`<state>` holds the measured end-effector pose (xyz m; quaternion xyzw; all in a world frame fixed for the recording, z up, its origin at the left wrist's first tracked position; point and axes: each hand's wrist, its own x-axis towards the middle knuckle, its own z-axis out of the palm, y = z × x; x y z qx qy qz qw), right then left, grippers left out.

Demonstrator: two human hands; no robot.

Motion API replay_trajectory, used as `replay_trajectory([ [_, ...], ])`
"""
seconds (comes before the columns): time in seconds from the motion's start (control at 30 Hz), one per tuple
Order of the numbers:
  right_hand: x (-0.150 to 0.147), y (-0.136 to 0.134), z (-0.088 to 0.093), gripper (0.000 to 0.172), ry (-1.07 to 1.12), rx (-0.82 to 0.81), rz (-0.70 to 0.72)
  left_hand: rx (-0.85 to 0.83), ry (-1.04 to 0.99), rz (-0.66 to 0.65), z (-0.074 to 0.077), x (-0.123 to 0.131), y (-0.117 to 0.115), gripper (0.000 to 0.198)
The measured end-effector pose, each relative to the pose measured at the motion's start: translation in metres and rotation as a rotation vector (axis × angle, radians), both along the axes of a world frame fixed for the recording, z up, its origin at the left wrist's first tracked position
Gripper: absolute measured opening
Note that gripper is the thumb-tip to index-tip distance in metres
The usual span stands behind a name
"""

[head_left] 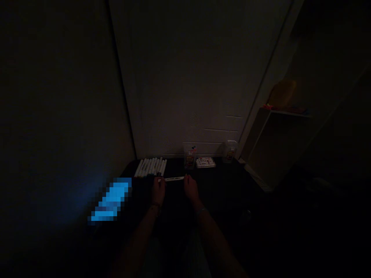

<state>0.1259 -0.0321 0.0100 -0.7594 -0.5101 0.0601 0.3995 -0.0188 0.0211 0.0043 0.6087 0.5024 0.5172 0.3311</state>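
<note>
A white marker lies level between my two hands, over the dark table. My left hand is closed on its left end, and my right hand pinches the right end. Just beyond my left hand, several white markers lie side by side in a row. Past my right hand are a clear plastic container and a flat white case with small dark marks. The scene is very dim, so fine detail on the marker is hard to make out.
A second clear container stands at the back right of the dark table. To the left glows a blurred blue screen. A wall rises behind the table. On the right, a shelf unit carries a yellowish object.
</note>
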Motion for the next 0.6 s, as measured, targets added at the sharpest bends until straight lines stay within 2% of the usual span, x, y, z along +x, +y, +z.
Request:
replay_trajectory([
  [0.4, 0.0005, 0.0020, -0.0057, 0.044, 0.000, 0.028, 0.005, 0.033, 0.019, -0.008, 0.0012, -0.0012, 0.0001, 0.022],
  [0.6, -0.0003, -0.0004, -0.0020, 0.044, 0.005, 0.027, 0.009, -0.017, -0.011, -0.007, 0.0004, -0.0002, 0.0006, 0.022],
])
